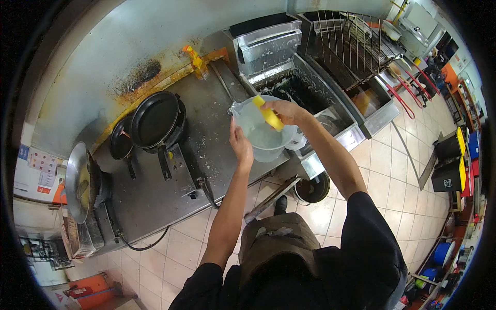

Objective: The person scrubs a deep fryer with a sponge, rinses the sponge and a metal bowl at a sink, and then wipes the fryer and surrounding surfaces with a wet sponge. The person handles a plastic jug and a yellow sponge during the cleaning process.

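A large translucent plastic jug point(254, 133) is upright at the front edge of the steel counter, beside the fryer. It appears to hold cloudy liquid, with its spout on the left and its handle on the right. My left hand point(241, 145) grips the jug's left wall, fingers pointing up along the side. Between the fingers of my right hand point(286, 111) is a yellow sponge point(268, 114), over the jug's mouth. The jug's underside is partly hidden. Just behind it, the open fryer tank point(306, 91) has dark, wet inner walls with whitish foam streaks.
Black frying pans point(155, 121) sit on a burner to the left, with a wok point(79, 186) beyond. A yellow-orange bottle point(196, 64) stands at the wall. A wire rack point(348, 46) tops the second fryer, near red-handled baskets point(401, 99). A dark bucket point(312, 188) is on the tiled floor.
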